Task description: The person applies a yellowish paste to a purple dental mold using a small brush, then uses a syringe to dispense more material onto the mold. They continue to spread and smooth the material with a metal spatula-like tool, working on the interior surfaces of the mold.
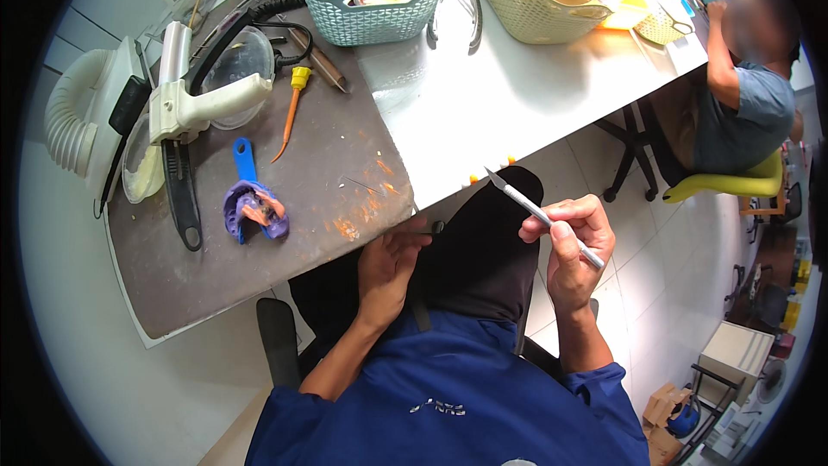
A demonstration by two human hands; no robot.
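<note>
My right hand (571,246) holds a silver craft knife (539,212) like a pen, its pointed blade tilted up and left toward the table edge. Low by the brown mat's front edge is my left hand (390,269), its fingers curled by a small dark piece with a rounded end (437,227) that I cannot make out. On the brown work mat (328,164) lies a blue dental impression tray (245,160) filled with purple and pink impression material (256,209). Beside it lies an orange mixing tip with a yellow base (293,103). Orange scraps dot the mat's right side.
A white dispensing gun (207,102) and a hose (71,112) stand at the left. Teal (375,22) and cream (539,17) baskets with dental casts line the back, pliers (470,13) between them. Another person (746,103) sits at the far right on a green chair (733,183).
</note>
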